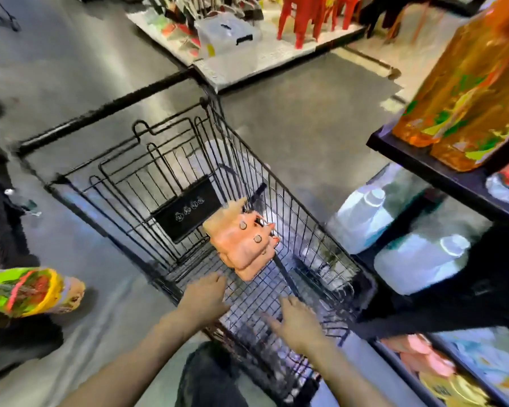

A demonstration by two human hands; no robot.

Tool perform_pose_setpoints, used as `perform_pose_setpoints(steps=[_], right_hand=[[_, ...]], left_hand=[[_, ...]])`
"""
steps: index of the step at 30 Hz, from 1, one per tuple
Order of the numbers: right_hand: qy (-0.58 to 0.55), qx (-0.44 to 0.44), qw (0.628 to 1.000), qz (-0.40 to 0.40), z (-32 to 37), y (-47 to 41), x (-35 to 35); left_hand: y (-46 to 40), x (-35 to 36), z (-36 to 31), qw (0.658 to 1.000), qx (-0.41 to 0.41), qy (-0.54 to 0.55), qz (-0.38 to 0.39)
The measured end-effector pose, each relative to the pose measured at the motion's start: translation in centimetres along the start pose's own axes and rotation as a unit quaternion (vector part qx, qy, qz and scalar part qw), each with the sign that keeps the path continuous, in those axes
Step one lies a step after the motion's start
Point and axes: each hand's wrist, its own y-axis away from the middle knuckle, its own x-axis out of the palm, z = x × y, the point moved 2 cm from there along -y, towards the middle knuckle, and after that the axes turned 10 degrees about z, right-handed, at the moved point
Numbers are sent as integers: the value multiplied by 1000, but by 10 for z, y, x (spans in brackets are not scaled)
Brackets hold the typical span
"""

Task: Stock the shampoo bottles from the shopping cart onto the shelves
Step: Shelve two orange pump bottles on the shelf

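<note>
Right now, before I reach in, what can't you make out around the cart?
- Head view, peach bottles in the cart: motion blur hides their labels and exact count.
- Left hand and right hand: hover open over the cart; contact with the wire unclear.
- Orange bottles on the shelf: tops cut off by the frame edge.
</note>
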Motion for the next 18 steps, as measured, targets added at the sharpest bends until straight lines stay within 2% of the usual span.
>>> perform_pose_setpoints(steps=[4,7,10,13,18], right_hand=[[-89,64,993,50,26,-46,-16],[-215,99,969,72,40,-84,-21],[-349,135,925,66,51,-124,-21],[-466,161,868,58,59,-163,-20],[-567,199,799,-11,65,-235,-10]], left_hand=[[-64,-28,40,997,11,-16,74],[-116,-38,68,993,45,-28,107],[-171,-40,91,989,47,-18,136],[-217,-45,101,991,39,7,126],[-266,-49,98,993,33,42,104]])
